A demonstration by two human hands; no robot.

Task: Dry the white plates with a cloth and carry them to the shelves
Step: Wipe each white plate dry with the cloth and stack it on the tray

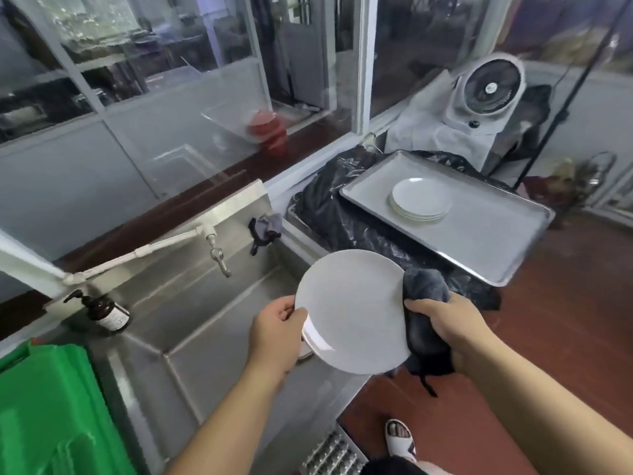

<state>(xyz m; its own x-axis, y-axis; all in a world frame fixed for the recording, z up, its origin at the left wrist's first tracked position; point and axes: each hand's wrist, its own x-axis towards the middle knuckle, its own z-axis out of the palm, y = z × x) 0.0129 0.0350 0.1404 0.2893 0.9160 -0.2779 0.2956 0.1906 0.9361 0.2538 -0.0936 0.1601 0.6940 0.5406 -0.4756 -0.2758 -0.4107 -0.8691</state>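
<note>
Fingers of the left hand (274, 334) pinch the white plate (352, 310); right hand (445, 323) clutches the grey cloth (426, 293).

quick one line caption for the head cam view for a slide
Left hand holds a white plate over the sink while the right hand wipes its edge with a grey cloth.

A steel sink (205, 323) fills the lower middle, with a tap (219, 258) at its twelve o'clock on a white pipe (137, 253) and a dark rag (265, 229) hanging at its one o'clock. A brown pump bottle (106, 311) stands at the sink's nine o'clock, above a green crate (58, 413) at seven o'clock. A white fan (488, 89) sits at two o'clock of the view, with a red pot (269, 130) blurred behind glass near twelve o'clock and a white sandal (399, 438) on the red floor (565, 320) at five o'clock.
</note>
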